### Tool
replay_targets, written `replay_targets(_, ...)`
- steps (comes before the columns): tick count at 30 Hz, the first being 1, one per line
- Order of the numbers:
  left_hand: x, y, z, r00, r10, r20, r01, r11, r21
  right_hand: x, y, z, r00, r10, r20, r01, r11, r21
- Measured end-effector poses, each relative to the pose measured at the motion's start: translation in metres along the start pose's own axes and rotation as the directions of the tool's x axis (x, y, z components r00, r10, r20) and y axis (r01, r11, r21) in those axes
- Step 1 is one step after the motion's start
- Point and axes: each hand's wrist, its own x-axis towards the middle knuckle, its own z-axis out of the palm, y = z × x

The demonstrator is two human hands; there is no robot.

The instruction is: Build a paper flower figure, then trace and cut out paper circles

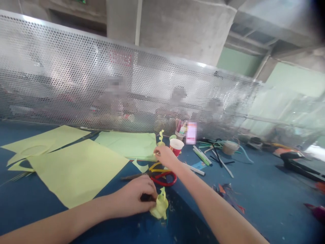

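My left hand (141, 196) is closed, with its fingertips pinching the edge of a small yellow paper figure (161, 205) that has a curled top. Farther forward, my right hand (165, 155) has its fingers curled together; whatever they may hold is too small to make out. Just behind it stands another yellow paper piece with a twisted strip (161, 135). A red-and-white paper cup (176, 146) is right beside that hand. Red-handled scissors (166, 178) lie between my two hands, close to a yellow-handled tool (154, 166) and a curved paper offcut (140, 166).
Large yellow paper sheets (81, 171) and a pale green stack (127, 144) cover the left of the blue table (266, 193). Markers (202, 156), pipe cleaners and scraps (227, 195) lie to the right. A perforated metal screen (76, 74) runs along the back, with people blurred behind it.
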Motion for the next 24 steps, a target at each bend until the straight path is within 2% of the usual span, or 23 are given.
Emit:
replay_targets(4,0.005,0.006,0.004,1.000,-0.010,0.000,0.010,1.000,-0.004,-0.015,0.000,-0.011,0.999,0.024,-0.030,-0.025,0.999,-0.028)
replay_targets(10,0.008,0.014,0.009,0.999,-0.034,0.001,0.034,0.999,0.001,-0.042,0.013,-0.025,0.973,0.229,-0.028,-0.231,0.967,-0.108)
replay_targets(13,0.010,0.015,0.010,0.999,-0.042,0.010,0.042,0.999,0.007,-0.048,0.038,-0.040,0.952,0.305,0.013,-0.301,0.945,-0.128)
replay_targets(18,0.012,0.013,0.010,0.997,-0.071,0.031,0.071,0.997,0.003,-0.048,0.100,-0.067,0.895,0.446,0.029,-0.437,0.886,-0.156)
replay_targets(21,0.012,0.012,0.011,0.997,-0.077,0.021,0.077,0.997,0.003,-0.044,0.123,-0.066,0.889,0.451,0.079,-0.441,0.890,-0.115)
replay_targets(24,0.012,0.012,0.010,0.998,-0.064,0.022,0.064,0.998,-0.001,-0.038,0.129,-0.052,0.895,0.431,0.119,-0.428,0.902,-0.054)
